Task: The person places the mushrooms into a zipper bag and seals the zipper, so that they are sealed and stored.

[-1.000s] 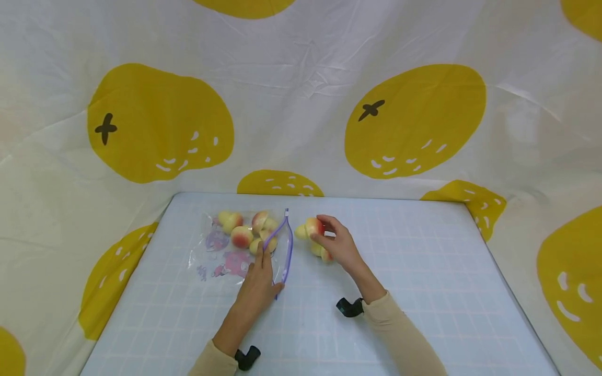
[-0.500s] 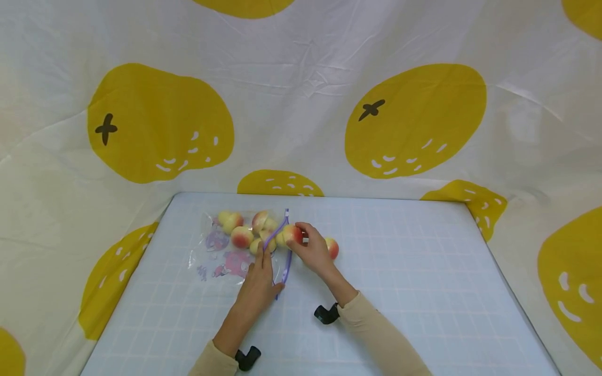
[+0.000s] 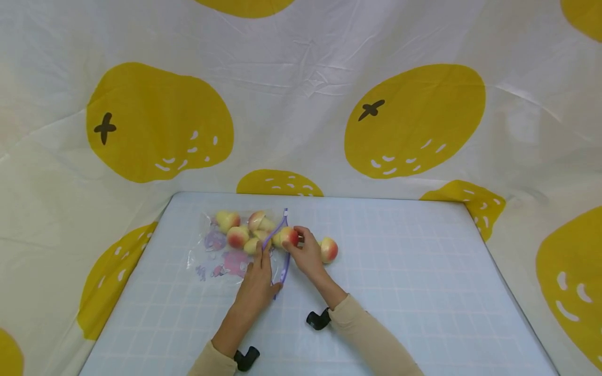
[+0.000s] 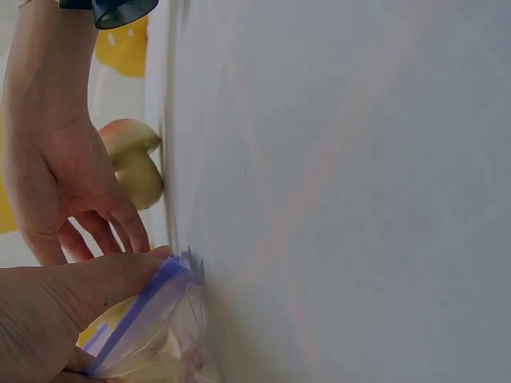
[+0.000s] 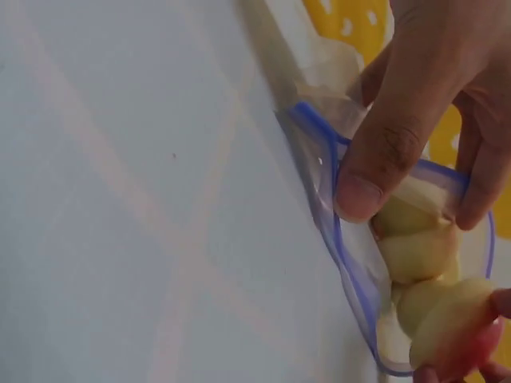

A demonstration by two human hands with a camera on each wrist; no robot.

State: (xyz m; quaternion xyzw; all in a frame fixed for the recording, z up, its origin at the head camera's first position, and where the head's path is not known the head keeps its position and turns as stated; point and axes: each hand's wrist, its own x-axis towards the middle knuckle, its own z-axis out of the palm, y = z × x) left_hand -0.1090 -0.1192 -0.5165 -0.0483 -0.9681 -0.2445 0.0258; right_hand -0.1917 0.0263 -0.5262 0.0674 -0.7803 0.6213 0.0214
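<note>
Fruit (image 3: 285, 237) moved to bag (image 3: 233, 262) — yellow, blushed red — pinched by right hand (image 3: 307, 254), left hand (image 3: 254, 283) spread

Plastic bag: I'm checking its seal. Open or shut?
The bag is open: its purple edges stand apart in the head and right wrist views.

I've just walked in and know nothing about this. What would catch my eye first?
Probably the big yellow shapes printed on the white cloth behind the table. Then, left of the table's middle, the clear bag with its purple rim, holding several yellow-and-red pieces. At its mouth, the right hand holds another piece, while the left hand touches the rim.
</note>
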